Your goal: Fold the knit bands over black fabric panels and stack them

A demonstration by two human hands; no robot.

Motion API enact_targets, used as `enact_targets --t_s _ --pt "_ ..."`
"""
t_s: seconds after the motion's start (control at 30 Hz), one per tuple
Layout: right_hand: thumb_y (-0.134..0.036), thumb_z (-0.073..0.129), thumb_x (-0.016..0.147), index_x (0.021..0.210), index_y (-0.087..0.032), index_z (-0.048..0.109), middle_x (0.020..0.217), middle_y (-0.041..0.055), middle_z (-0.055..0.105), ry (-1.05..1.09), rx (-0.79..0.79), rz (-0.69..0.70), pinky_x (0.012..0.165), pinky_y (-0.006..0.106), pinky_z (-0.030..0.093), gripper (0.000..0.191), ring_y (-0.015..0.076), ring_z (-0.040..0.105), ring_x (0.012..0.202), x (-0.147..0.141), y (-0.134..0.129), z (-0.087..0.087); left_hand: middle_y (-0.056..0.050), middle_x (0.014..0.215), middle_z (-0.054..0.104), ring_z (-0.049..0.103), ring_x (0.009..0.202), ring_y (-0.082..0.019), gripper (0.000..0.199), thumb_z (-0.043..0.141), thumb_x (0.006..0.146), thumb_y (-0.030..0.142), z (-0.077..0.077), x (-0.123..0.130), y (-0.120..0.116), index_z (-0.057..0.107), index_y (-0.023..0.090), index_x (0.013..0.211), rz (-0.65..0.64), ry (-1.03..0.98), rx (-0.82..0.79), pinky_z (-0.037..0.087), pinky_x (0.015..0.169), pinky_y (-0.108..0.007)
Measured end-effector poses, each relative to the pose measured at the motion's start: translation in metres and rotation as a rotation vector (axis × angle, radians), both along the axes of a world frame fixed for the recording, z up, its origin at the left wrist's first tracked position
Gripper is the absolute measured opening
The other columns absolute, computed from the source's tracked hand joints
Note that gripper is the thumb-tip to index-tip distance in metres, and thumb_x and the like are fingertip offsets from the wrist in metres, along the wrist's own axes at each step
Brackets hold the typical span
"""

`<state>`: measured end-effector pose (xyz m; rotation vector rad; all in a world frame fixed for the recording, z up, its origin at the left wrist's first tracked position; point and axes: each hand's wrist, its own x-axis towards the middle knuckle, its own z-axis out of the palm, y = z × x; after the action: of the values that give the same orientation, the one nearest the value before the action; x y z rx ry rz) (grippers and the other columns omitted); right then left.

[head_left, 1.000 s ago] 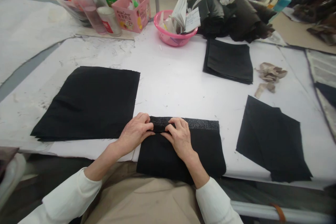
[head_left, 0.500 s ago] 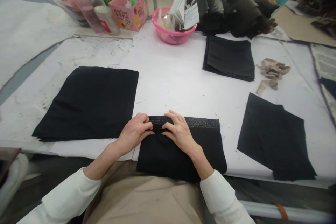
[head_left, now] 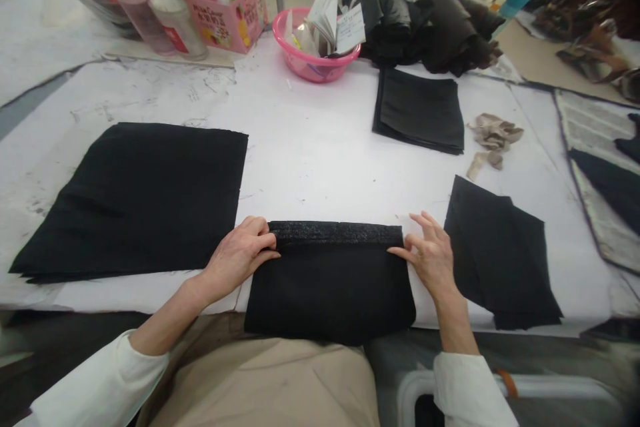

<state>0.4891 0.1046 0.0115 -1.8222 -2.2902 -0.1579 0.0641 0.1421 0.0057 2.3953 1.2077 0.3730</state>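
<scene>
Basin (head_left: 316, 71) and scraps (head_left: 495, 133) lie beyond cloth (head_left: 330, 293).

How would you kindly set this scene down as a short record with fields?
Left hand: at the left end of the speckled strip
Right hand: at the strip's right end
Between them: black cloth, lying flat, strip along its far edge
Left side: larger black stack
Right side: overlapping black pieces
Farther back: pink bowl holding papers, smaller black stack
Surface: white table
</scene>
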Motion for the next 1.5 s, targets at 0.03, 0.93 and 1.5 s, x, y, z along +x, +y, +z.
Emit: enact_targets --t_s 0.03,0.93,1.5 --pt "-0.054 0.067 0.080 0.062 -0.019 0.057 0.137 0.0084 0.052 -0.023 0.018 -0.034 0.106 0.050 0.037 0.040 0.0316 0.040 0.135 0.013 -0.003 0.003 -0.003 0.089 0.049 0.047 0.089 -0.018 0.019 0.059 0.092 0.032 0.000 0.000 0.000 0.059 0.020 0.078 0.003 0.003 -0.007 0.040 0.073 -0.030" --pt "-0.024 0.054 0.095 0.104 -0.024 0.068 0.090 0.0027 0.064 0.417 -0.093 0.392 0.079 0.033 0.038 0.016 0.0168 0.051 0.091 -0.211 0.022 -0.025 -0.006 0.086 0.053 0.047 0.087 -0.023 0.036 0.069 0.080 0.051 0.013 -0.008 0.005 0.057 0.017 0.072 0.052 0.286 0.211 0.040 0.071 -0.034" --pt "-0.021 0.052 0.096 0.114 -0.029 0.067 0.095 0.0030 0.062 0.394 -0.112 0.410 0.079 0.032 0.038 0.025 0.0161 0.049 0.093 -0.209 0.021 -0.027 -0.005 0.089 0.061 0.054 0.088 -0.018 0.012 0.053 0.095 0.019 -0.006 -0.016 -0.005 0.061 0.016 0.087 0.047 -0.019 0.165 0.047 0.079 -0.032"
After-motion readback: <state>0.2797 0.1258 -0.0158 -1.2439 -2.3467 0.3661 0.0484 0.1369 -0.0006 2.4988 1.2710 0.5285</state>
